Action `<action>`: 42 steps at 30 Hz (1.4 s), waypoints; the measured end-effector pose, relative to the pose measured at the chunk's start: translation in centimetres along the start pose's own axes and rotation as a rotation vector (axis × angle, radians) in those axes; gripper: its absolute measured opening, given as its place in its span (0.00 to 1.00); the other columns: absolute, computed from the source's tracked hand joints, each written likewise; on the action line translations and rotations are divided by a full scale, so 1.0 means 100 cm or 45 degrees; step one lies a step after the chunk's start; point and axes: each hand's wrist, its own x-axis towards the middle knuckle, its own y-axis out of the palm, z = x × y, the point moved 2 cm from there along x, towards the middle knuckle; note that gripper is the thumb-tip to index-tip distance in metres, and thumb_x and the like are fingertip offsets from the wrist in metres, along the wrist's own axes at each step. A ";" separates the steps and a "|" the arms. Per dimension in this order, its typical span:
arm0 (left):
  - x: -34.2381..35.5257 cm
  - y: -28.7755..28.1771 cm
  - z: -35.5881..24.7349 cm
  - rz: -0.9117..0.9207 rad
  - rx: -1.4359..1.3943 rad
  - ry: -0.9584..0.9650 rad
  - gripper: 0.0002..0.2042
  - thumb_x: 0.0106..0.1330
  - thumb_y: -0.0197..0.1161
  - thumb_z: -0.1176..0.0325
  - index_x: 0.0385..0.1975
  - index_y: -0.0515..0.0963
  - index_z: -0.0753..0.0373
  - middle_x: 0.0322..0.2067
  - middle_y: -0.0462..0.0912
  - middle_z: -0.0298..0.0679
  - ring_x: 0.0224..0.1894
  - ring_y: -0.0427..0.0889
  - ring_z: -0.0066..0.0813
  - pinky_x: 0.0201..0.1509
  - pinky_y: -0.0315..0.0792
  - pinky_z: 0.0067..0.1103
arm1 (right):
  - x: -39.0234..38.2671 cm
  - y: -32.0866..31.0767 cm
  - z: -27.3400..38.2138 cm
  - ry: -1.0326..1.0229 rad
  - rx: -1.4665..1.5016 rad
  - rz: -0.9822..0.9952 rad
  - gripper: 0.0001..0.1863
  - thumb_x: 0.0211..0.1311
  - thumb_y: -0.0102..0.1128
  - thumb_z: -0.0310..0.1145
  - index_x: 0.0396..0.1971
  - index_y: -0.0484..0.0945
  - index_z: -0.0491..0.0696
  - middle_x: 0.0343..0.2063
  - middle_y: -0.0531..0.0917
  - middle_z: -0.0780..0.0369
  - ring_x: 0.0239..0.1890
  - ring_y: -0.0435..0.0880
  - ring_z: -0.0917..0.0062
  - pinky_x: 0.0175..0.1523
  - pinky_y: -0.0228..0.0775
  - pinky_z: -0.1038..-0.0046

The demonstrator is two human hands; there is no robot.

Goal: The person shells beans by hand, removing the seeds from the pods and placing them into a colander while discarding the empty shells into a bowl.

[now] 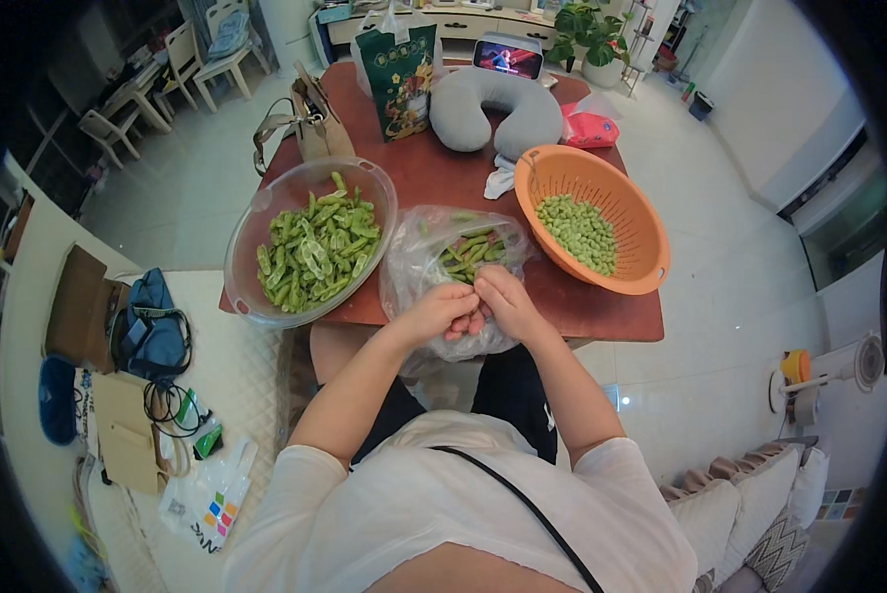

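Observation:
My left hand (pixel 448 308) and my right hand (pixel 499 296) meet with closed fingertips over a clear plastic bag (pixel 414 257) at the table's near edge; whatever they pinch is hidden by the fingers. Green pods (pixel 473 247) lie in the bag just beyond my hands. A clear oval bowl (pixel 248 272) on the left holds a heap of green pods and split pod skins (pixel 315 242). On the right, an orange colander (pixel 641 232) holds shelled green beans (pixel 577 232).
On the red-brown table (pixel 602 321) stand a beige handbag (pixel 320 133), a green paper bag (pixel 394 84), a grey neck pillow (pixel 463 104), a propped screen (pixel 508 59) and a pink packet (pixel 587 133). A cream padded seat (pixel 221 356) with bags is at left; a cushioned sofa (pixel 720 514) lower right.

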 end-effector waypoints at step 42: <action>0.001 0.000 0.003 -0.155 -0.299 0.145 0.10 0.69 0.43 0.67 0.32 0.69 0.64 0.25 0.76 0.39 0.16 0.64 0.13 0.17 0.62 0.13 | 0.001 -0.002 0.015 -0.101 -0.264 -0.304 0.16 0.47 0.59 0.24 0.40 0.77 0.46 0.31 0.75 0.60 0.36 0.73 0.69 0.43 0.64 0.72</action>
